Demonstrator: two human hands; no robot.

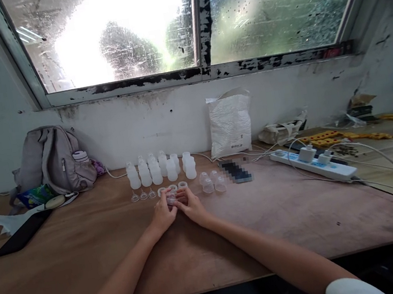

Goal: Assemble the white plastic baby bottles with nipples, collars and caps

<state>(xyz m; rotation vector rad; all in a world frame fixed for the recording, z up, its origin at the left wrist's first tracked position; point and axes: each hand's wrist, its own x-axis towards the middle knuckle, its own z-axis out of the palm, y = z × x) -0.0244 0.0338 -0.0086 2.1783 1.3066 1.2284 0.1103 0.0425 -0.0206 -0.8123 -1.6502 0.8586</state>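
Though small, clear piece between hands.

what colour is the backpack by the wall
Greyish beige backpack, seen in the head view.

1. Two bare hands of the person: one left hand and one right hand
2. One clear piece, partly hidden, between these hands
3. White bottles: five in the front row; more stand behind, but their exact number I cannot tell
4. Three small clear cone-shaped pieces
5. Three pale rings can be seen
6. Clear domed caps: it seems four, two before two
7. One backpack
8. One upright white bag
9. One power strip, bearing two white adapters
10. Two window panes
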